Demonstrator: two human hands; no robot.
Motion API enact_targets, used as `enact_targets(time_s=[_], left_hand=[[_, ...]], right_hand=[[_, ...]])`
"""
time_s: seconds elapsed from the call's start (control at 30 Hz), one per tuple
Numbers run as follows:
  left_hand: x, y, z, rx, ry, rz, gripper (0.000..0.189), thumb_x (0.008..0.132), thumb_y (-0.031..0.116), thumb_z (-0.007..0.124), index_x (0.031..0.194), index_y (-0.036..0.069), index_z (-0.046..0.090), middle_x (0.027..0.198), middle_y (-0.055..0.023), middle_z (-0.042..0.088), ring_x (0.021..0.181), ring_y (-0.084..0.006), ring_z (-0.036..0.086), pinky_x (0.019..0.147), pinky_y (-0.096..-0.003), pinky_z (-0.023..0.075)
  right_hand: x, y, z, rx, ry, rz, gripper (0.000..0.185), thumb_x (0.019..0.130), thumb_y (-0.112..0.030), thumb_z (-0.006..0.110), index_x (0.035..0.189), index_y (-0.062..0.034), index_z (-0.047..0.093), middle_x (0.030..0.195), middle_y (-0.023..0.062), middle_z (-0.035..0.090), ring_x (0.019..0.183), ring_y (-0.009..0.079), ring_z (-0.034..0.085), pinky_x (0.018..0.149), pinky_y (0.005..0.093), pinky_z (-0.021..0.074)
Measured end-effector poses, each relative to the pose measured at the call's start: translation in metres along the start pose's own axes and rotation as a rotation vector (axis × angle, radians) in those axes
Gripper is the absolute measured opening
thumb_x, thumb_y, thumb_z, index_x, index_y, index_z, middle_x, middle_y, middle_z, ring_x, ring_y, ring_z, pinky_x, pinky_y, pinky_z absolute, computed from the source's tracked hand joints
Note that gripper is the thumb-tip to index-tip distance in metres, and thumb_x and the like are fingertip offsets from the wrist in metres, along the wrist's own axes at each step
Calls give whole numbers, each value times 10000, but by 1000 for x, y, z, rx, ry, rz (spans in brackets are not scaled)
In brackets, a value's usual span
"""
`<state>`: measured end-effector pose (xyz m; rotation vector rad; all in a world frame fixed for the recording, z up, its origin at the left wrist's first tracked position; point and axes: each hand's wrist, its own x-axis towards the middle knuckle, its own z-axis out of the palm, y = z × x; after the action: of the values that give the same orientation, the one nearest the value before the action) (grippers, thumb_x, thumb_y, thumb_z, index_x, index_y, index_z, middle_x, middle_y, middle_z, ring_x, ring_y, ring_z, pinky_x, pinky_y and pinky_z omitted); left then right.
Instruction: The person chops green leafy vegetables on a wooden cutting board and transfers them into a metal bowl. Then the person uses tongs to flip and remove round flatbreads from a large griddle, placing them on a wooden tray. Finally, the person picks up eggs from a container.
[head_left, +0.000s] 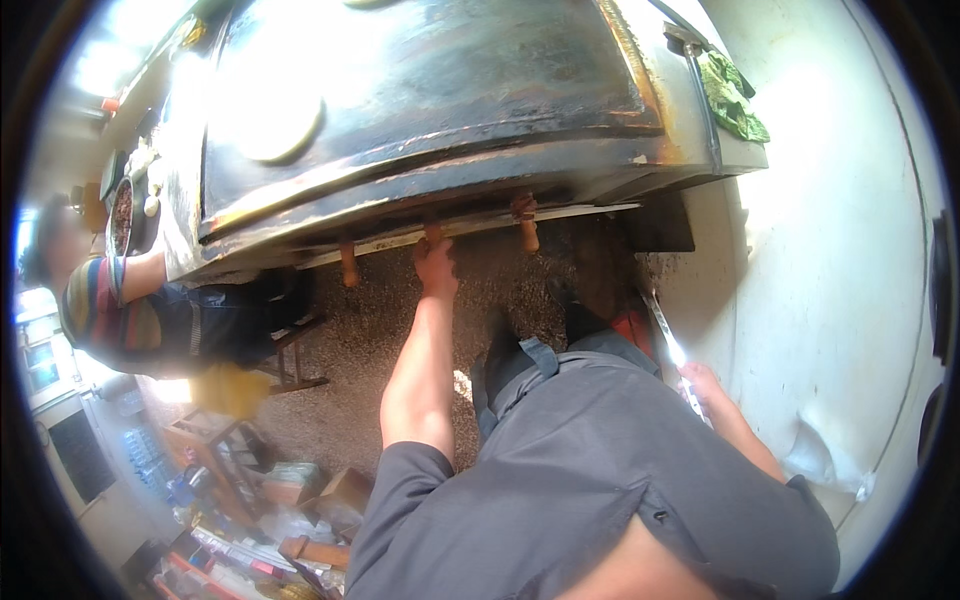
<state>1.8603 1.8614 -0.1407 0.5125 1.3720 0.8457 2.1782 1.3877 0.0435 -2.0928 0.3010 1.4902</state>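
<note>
A large dark griddle plate (450, 97) fills the top of the view, with a round pale flatbread (289, 135) lying at its left. Below its front edge, several wooden handles stick out. My left hand (436, 264) is closed around the middle handle (433, 231); the left handle (349, 264) and right handle (529, 234) stand free on either side. At the lower right, my right hand (701, 386) grips a long metal tool (667, 330), its far end pointing towards the floor under the griddle; what kind of tool it is, I cannot tell.
A co-worker in a striped top (105, 311) is at the left, by a bowl of dark filling (121, 214). A long-handled tool (703, 105) and green cloth (727, 94) lie at the griddle's right. Beside me runs a pale wall (817, 247). Cardboard boxes (345, 491) stand lower left.
</note>
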Motion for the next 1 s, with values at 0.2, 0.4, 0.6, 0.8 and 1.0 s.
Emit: enact_targets(time_s=[0.2,0.4,0.6,0.8,1.0], left_hand=[[-44,-94,7,414,384,232,282,876,158,721,1123,39,655,1003,-73,674,935,-192,623,811,-363,480],[-49,-112,103,631,-134,356,285,872,239,784,1040,32,681,828,-15,679,810,-124,618,724,-314,472],[-45,-78,160,665,-171,-79,288,864,272,742,1037,51,677,764,-72,686,622,-209,660,589,-366,528],[-113,-97,104,495,-201,-220,255,892,233,764,771,91,591,603,-15,583,428,-122,499,383,-299,370],[-235,-157,4,588,-168,-344,221,868,248,759,782,54,697,642,-43,637,510,-125,570,463,-311,443]], right_hand=[[48,-25,-45,-99,-76,-20,172,1006,-264,632,1000,-92,621,663,-8,553,488,89,493,448,250,405],[104,-86,-88,-315,-188,-96,205,997,-284,645,960,-85,614,675,-18,532,503,77,477,459,255,395],[105,-112,-120,-419,-170,-44,215,1000,-273,620,1038,-62,604,709,1,536,520,93,479,460,256,382],[83,-93,-107,-508,-217,-59,244,1014,-313,616,1001,-69,616,683,-12,537,505,84,474,464,258,384],[52,-87,-76,-709,-343,-251,231,985,-265,657,1072,-62,590,746,-26,531,563,74,472,491,241,376]])
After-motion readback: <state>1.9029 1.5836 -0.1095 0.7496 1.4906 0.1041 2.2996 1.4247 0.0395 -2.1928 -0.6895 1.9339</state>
